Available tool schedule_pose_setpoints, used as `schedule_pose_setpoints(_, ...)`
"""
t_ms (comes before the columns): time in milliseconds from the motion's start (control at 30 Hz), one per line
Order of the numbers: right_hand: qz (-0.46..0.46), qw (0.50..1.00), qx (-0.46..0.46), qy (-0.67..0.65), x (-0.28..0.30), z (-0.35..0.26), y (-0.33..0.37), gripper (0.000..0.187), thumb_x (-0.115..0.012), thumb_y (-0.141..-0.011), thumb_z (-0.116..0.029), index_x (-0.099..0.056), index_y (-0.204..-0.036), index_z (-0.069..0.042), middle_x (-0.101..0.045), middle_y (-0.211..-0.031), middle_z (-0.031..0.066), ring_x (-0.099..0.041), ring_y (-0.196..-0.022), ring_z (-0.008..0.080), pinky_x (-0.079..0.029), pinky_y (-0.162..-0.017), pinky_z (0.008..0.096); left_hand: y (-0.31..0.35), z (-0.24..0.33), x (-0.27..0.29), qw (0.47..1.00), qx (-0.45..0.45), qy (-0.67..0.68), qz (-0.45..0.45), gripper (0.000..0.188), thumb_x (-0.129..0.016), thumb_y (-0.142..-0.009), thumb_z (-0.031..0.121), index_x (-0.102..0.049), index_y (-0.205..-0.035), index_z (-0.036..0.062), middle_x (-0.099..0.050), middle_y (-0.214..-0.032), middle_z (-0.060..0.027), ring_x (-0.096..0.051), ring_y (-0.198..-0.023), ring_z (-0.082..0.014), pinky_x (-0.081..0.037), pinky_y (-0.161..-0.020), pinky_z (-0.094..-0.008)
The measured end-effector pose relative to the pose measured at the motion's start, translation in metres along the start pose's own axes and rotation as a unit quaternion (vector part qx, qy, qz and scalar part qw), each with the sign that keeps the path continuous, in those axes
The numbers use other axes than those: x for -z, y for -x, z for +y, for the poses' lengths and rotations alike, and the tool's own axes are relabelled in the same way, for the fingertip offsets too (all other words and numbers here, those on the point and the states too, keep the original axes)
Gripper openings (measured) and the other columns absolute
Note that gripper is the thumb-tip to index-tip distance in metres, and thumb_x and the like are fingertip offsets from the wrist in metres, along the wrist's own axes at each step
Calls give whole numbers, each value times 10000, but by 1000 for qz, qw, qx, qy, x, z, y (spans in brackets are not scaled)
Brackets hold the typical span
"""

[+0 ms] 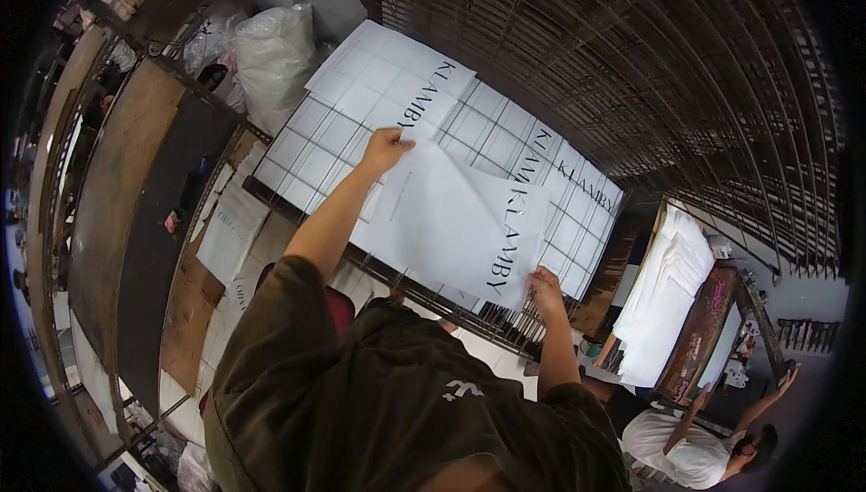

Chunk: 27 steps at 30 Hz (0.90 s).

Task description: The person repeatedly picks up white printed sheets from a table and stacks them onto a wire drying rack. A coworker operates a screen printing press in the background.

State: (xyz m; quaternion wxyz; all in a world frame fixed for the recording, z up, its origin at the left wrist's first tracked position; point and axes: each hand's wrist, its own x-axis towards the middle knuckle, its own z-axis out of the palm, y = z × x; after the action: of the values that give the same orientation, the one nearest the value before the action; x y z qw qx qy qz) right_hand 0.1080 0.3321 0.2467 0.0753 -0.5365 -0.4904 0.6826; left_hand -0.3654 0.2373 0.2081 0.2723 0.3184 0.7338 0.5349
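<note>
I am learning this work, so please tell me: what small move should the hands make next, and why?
Perhaps the left hand and right hand should ease slightly apart: the white sheet they hold over the wire rack shows a soft fold between them.

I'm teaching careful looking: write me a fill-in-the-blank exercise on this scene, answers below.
Of the left hand and the right hand, the ____ is nearer the black lettering on the held thin white sheet.
The bulging translucent plastic sack shows at the picture's upper ____.
The co-worker at lower right wears a ____ shirt.

Missing words: right; left; white.
</note>
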Motion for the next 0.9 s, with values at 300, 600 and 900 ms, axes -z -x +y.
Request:
schedule_pose_setpoints(300, 93, 991, -4, -101, 10, -40, -133, 92, -513, -817, -70, -503, -815, -161, -560, -756, -34, -519, -672, 93, -388, -581, 279, -157, 114, -35, 994, -29, 54, 95, 563, -715, -718, 159, -455, -1208, 59, -615, -1015, -150, -598, -822, -171, -484, -705, -279)
schedule_pose_setpoints(600, 163, 975, 4, -152, 12, -42, -214, 184, -550, -791, -64, -474, -929, -159, -564, -811, -7, -537, -710, 141, -408, -625, 352, 63, 13, 86, 991, -46, -127, -1, 473, -683, -766, 143, -500, -1181, 10, -612, -976, -102, -588, -923, -175, -455, -812, -311)
schedule_pose_setpoints(900, 196, 978, 12, -73, 19, -30, -219, 202, -561, -802, -128, -544, -1003, -116, -523, -780, -20, -495, -666, 117, -422, -578, 323, 384, -134, 187, 877, 410, -245, 48, 366, -679, -737, 259, -594, -1000, 20, -647, -894, -154, -633, -842, -278, -497, -709, -358)
